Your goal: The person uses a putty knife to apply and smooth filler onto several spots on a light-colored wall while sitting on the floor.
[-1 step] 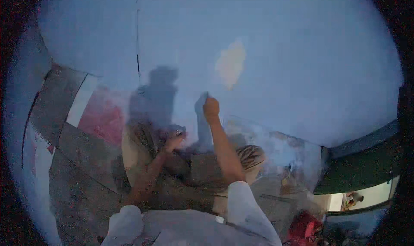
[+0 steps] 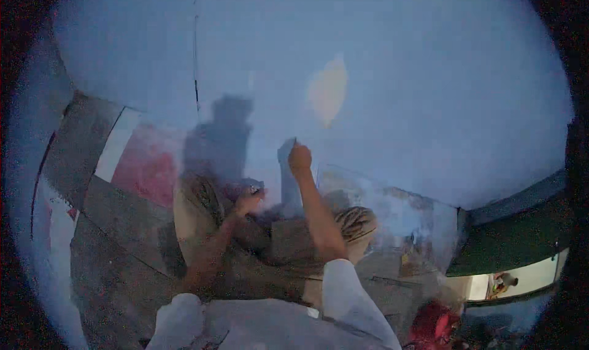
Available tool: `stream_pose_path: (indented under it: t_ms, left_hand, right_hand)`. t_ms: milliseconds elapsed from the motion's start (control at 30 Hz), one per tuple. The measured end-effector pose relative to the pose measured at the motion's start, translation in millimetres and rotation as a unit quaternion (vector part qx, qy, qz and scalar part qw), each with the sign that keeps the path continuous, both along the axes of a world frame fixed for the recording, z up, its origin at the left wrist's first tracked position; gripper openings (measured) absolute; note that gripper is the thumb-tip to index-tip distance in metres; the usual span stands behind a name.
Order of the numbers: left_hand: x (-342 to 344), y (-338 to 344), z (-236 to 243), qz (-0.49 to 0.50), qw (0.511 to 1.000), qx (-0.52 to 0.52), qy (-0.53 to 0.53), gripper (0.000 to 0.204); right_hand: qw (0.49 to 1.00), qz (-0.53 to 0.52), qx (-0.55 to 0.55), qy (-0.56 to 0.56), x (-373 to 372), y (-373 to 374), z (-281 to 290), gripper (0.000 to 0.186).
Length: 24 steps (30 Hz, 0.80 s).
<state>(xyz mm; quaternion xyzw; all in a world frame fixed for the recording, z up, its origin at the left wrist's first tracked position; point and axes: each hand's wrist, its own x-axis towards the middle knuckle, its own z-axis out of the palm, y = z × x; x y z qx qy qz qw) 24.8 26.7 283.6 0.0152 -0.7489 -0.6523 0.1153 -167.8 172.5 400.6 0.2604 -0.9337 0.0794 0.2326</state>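
My right hand (image 2: 300, 158) is raised close to the pale blue wall (image 2: 417, 92). Its fingers are closed, and a thin dark tip shows above them; what it belongs to is too small to make out. The shadow of this hand falls on the wall just to its left. Lower down and to the left, my left hand (image 2: 249, 203) is held over my lap. It is closed round a small dark thing (image 2: 254, 187), too dim to name. A cream, leaf-shaped patch (image 2: 328, 92) marks the wall above my right hand.
My bent legs (image 2: 288, 239) lie below both hands. A red sheet-like patch (image 2: 146, 172) and a white strip (image 2: 113, 144) lie at the left. Red cloth (image 2: 433, 323) is at the lower right. Beyond a dark green band (image 2: 509, 236), a person (image 2: 504, 281) shows in a lit opening.
My right hand has come slightly down along the wall, and its shadow with it. My left hand has barely moved.
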Motion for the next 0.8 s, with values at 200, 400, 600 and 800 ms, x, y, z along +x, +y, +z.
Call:
stream_pose_path:
  t_ms: [200,400,600,800]
  left_hand:
    - [28.4,-21.5,32.0,-0.007,0.986,0.084,-0.142,0.023]
    - [26.4,-25.5,-12.9,-0.028,0.969,0.075,-0.233,0.022]
    - [51.6,-46.2,-49.4,0.012,0.983,0.139,-0.122,0.028]
    - [9.5,4.7,-0.1,-0.048,0.972,0.144,-0.178,0.031]
  right_hand:
    - [0.997,-0.030,-0.064,-0.021,41.6,-38.0,77.1,0.031]
    - [0.987,-0.038,-0.107,0.117,35.9,-72.7,213.3,0.039]
    - [0.990,0.021,-0.077,0.114,55.1,-96.6,113.3,0.032]
    - [0.999,0.028,0.005,0.042,8.2,1.6,28.3,0.018]
